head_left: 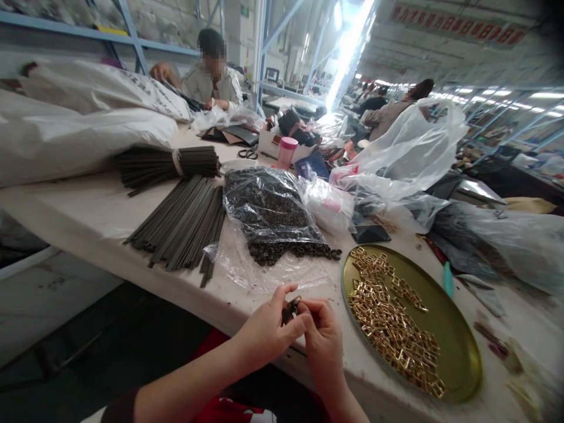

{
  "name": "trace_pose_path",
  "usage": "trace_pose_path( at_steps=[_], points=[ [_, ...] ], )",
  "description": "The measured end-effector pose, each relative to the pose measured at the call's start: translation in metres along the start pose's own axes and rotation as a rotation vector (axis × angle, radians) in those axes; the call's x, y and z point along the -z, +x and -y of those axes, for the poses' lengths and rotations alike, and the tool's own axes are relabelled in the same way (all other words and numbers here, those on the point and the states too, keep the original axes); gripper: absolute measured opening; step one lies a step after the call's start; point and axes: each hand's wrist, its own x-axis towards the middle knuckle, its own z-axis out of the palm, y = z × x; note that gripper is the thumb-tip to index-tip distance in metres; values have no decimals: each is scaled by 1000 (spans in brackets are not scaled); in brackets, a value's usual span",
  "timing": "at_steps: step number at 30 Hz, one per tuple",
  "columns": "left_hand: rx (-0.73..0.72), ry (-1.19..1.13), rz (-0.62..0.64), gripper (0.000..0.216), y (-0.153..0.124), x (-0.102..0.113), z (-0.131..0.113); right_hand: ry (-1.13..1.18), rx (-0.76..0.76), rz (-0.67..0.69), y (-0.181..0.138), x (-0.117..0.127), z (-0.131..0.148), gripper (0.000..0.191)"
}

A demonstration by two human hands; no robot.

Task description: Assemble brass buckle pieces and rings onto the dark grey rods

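Over the table's front edge, my left hand [267, 329] and my right hand [325, 338] meet, fingers closed on a small dark piece [288, 311]. A light glint shows at its upper edge, but the fingers cover most of it, so its exact kind is unclear. To the right of my hands lies a round gold-coloured tray [458, 358] with many gold metal buckles [396, 329] heaped on its left side. Just beyond my hands, a clear plastic bag [268, 200] lies open, with small dark loops [268, 252] spilling from its mouth.
Flat dark strips [183, 226] lie fanned out at the left, before a tied bundle of strips [171, 163]. Behind stand a pink-lidded cup [287, 153], scissors [247, 154] and crumpled plastic bags [405, 153]. Large white sacks [88, 123] fill the far left. A person [214, 79] sits across the table.
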Motion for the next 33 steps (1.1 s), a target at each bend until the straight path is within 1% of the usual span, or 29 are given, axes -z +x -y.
trace_pose_path(
  at_steps=[3,6,9,11,12,13,14,16,17,18,19,21,24,28,31,33],
  points=[
    [15,23,11,48,6,-3,4,7,-3,-10,2,-1,-5,10],
    [18,0,57,45,11,-3,7,1,-2,16,2,1,-6,13],
    [16,15,39,46,14,-1,7,-3,24,49,3,4,-6,13],
    [22,36,53,48,14,0,6,17,-13,7,3,7,-7,12],
    [24,48,71,49,13,0,5,43,-51,-1,4,9,-7,16],
    [23,61,88,51,12,1,3,79,-102,30,5,11,-7,21],
    [19,74,100,52,10,2,2,122,-154,106,6,13,-6,25],
    [7,96,118,55,4,4,-2,205,-234,330,7,18,-3,27],
    [0,105,130,56,1,5,-4,240,-258,424,6,21,-1,26],
    [-6,114,147,57,-2,6,-6,274,-277,489,6,23,1,25],
    [-11,124,166,57,-5,8,-8,309,-292,526,4,25,4,25],
    [-19,150,195,58,-11,10,-11,366,-319,556,0,28,9,24],
    [-28,184,216,58,-18,12,-14,419,-364,554,-9,30,13,22],
    [-44,195,228,58,-26,12,-15,530,-431,494,-19,27,12,19],
    [-57,190,227,58,-29,11,-13,561,-412,420,-24,23,12,19],
    [-40,197,199,56,-30,11,-10,504,-372,352,-28,21,12,20]
  ],
)
